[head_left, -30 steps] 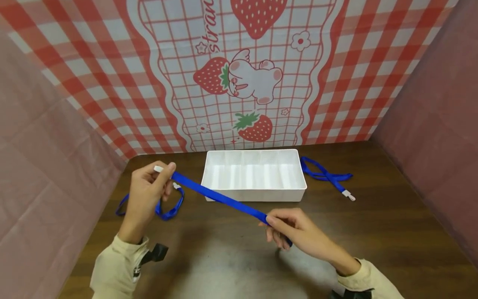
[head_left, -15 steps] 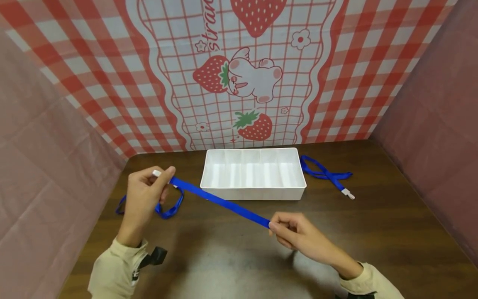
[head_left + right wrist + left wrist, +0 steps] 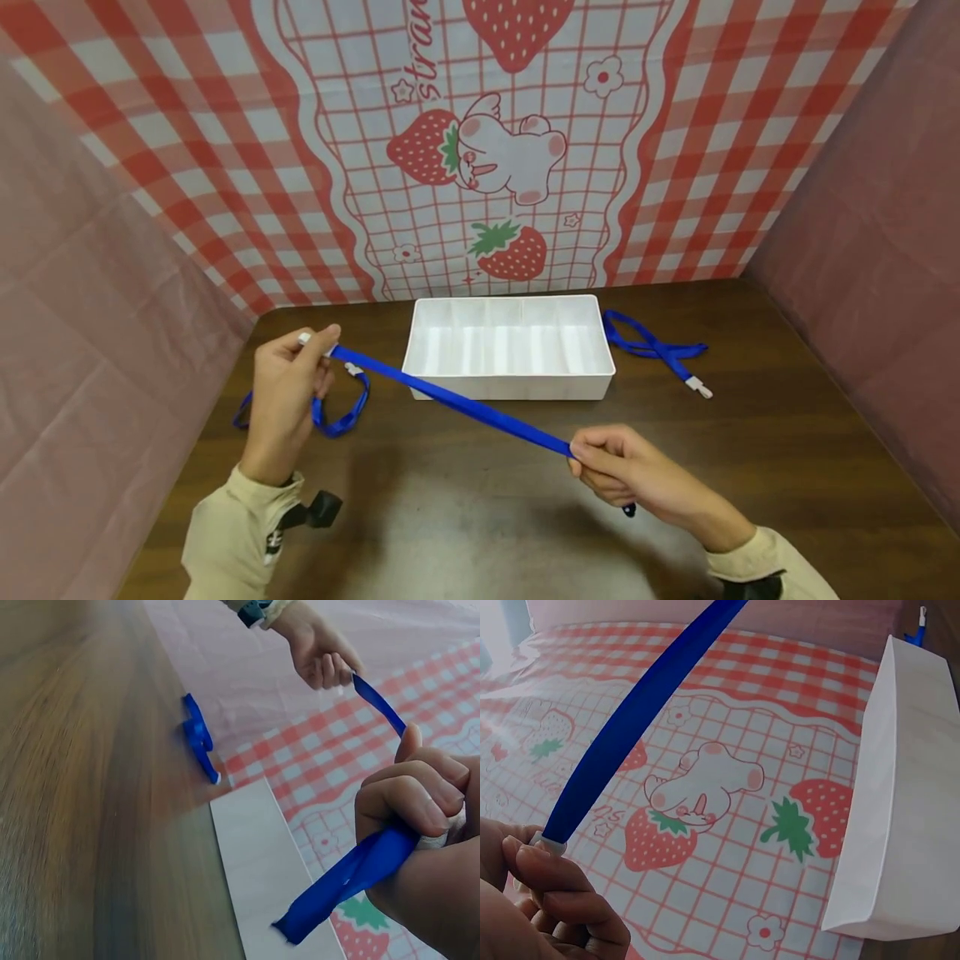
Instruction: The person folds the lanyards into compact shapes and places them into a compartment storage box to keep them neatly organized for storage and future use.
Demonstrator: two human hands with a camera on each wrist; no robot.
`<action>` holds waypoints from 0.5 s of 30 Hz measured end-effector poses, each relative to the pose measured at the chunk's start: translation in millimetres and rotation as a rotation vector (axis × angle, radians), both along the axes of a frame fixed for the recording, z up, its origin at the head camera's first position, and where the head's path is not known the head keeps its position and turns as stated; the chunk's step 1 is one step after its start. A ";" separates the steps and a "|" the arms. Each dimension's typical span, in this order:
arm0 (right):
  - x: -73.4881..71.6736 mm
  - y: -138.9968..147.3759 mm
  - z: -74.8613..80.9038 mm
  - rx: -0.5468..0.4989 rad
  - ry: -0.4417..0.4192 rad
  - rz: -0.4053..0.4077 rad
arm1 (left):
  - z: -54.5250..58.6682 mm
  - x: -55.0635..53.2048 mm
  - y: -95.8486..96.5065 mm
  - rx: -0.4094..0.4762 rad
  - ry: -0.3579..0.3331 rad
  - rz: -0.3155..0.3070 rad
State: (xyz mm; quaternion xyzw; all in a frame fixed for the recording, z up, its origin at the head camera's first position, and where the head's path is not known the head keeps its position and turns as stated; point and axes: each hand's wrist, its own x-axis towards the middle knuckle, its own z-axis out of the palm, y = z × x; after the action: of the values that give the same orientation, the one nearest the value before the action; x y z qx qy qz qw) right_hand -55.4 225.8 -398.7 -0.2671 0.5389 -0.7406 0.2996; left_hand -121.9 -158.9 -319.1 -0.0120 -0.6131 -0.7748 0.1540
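Observation:
A blue lanyard [image 3: 465, 404] stretches slantwise between my two hands above the table. My left hand [image 3: 285, 383] pinches its white clip end [image 3: 549, 844] between thumb and fingers. Lower and to the right, my right hand [image 3: 637, 475] grips the strap, its fingers curled round it. A short blue tail [image 3: 345, 885] of the strap sticks out of the right fist in the right wrist view. Behind the left hand lies a second blue lanyard [image 3: 341, 427] with a white clip, partly hidden by that hand.
A white box [image 3: 510, 387] with several compartments stands at the back middle of the brown table [image 3: 465, 517]. Right of it lies another blue lanyard [image 3: 660, 354], its white clip pointing forward. A red checked strawberry cloth [image 3: 517, 150] hangs behind; pink cloth [image 3: 855, 250] flanks the sides.
My right hand has moved to the right along the strap, so the stretch between the hands is longer. The left hand, still pinching the clip end, has shifted slightly left.

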 end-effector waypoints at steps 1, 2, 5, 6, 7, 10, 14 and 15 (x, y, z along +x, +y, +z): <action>0.4 2.6 -0.2 0.011 0.000 -0.001 | -0.4 -0.2 -0.5 0.002 -0.002 0.005; 0.8 5.4 -0.3 0.015 0.003 0.003 | -0.6 -0.2 -1.2 0.003 -0.003 0.008; 2.5 13.9 -0.6 0.021 0.023 0.015 | -1.3 0.8 -4.4 -0.001 0.004 0.004; 3.0 16.8 -0.8 0.019 0.029 0.024 | -1.5 1.3 -5.8 -0.007 0.010 0.003; 3.7 19.5 -1.3 0.014 0.033 0.033 | -1.9 1.8 -7.4 -0.007 0.013 0.001; 5.4 27.5 -2.8 -0.004 0.047 0.064 | -3.4 3.0 -12.8 0.006 0.015 0.007; 7.1 37.7 -4.7 -0.010 0.081 0.093 | -7.5 3.2 -20.7 0.026 -0.006 0.045; 7.5 40.3 -5.4 -0.006 0.088 0.097 | -8.8 3.4 -22.8 0.024 -0.009 0.054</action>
State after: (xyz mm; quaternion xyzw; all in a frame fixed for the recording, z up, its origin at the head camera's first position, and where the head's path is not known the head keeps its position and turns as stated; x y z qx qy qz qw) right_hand -48.0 266.1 -404.1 -0.3261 0.5360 -0.7143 0.3102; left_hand -118.5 -181.7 -327.9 0.0098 -0.6045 -0.7777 0.1720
